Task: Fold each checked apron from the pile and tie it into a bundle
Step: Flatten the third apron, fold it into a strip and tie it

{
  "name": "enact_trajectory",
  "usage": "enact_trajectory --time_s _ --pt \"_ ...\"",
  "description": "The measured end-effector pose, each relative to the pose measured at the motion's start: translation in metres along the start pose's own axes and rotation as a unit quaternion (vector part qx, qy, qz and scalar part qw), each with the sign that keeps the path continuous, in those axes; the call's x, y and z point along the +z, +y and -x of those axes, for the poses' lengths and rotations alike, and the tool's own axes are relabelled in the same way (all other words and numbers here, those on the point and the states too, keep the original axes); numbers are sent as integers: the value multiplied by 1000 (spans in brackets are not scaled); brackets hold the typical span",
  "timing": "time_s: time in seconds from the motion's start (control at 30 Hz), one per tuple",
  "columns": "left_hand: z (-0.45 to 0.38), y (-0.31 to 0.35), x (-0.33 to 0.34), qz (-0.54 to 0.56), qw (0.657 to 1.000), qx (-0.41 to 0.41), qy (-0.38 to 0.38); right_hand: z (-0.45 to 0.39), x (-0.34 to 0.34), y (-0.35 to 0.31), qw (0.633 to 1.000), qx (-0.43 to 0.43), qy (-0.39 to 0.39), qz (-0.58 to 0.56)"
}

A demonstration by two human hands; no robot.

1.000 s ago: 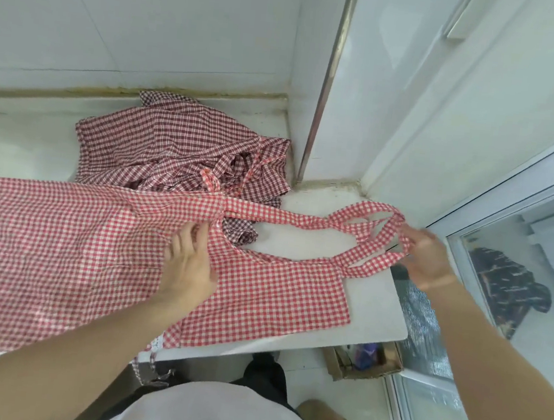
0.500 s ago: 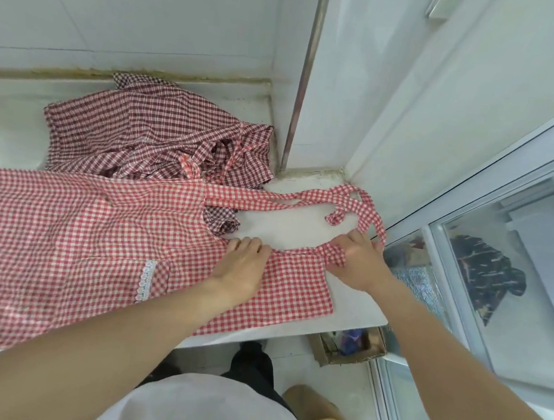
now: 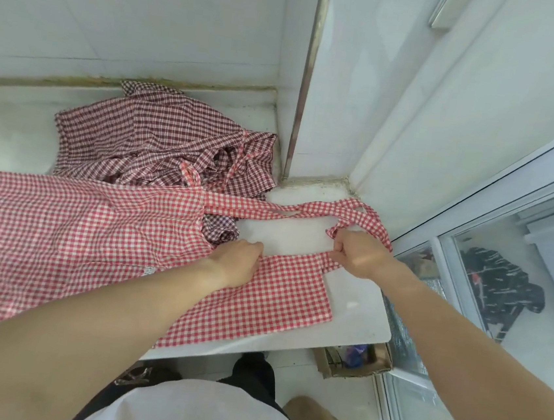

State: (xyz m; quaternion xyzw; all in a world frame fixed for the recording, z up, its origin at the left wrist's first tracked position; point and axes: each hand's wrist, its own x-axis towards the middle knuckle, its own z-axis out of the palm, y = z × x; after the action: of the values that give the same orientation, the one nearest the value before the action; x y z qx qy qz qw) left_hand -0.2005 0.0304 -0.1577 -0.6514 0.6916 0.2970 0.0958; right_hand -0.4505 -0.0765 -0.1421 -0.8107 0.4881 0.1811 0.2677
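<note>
Person: a white top and dark trousers filled the bottom edge, with both bare forearms reaching forward over the counter.
Cardboard box (image 3: 354, 358): it sat on the floor below the counter's right end, open, with a blue item inside that was too small to identify.
Counter (image 3: 354, 307): a white surface, its near edge running just in front of the person.
Apron (image 3: 60, 238): a red-and-white checked apron lay spread flat on the counter, the skirt stretching to the left edge of view and the bib pointing right, its lower corner near the counter's front edge.
Left hand (image 3: 237, 264): it rested on the apron at the bib's upper edge, fingers curled down onto the cloth; whether it pinched the fabric or only pressed it could not be told.
Right hand (image 3: 359, 254): it was closed in a fist around the strap where it met the bib's upper right corner.
Neck strap (image 3: 303, 209): the checked band ran from the apron's far edge to the right, looped near the wall corner and came back into the right fist.
Pile (image 3: 159, 142): crumpled checked aprons in a darker red lay heaped behind the spread apron, against the back wall and beside the metal-edged corner.
Glass panel (image 3: 512, 303): it stood to the right of the counter, with a dark patterned cloth visible behind it.
</note>
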Motion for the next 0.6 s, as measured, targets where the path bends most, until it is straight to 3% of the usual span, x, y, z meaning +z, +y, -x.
enact_trajectory --time_s 0.13,0.23,0.3,0.37,0.43,0.5,0.6 --pt "2 22 -1 -72 995 -47 55 -11 11 6 999 23 19 -19" --pt "0 45 5 -155 971 67 168 -13 7 10 1000 13 -8 -20" --pt "1 64 9 -68 981 132 124 -10 9 11 999 21 -31 -4" --pt "0 78 16 16 993 119 0 -7 11 8 998 34 -50 15" --pt "-4 84 23 2 990 119 -81 -3 10 10 997 64 -50 20" --pt "-9 78 24 -6 986 128 -108 3 7 23 995 94 43 0" --pt "-15 72 19 -14 981 136 -141 11 13 62 940 115 322 4"
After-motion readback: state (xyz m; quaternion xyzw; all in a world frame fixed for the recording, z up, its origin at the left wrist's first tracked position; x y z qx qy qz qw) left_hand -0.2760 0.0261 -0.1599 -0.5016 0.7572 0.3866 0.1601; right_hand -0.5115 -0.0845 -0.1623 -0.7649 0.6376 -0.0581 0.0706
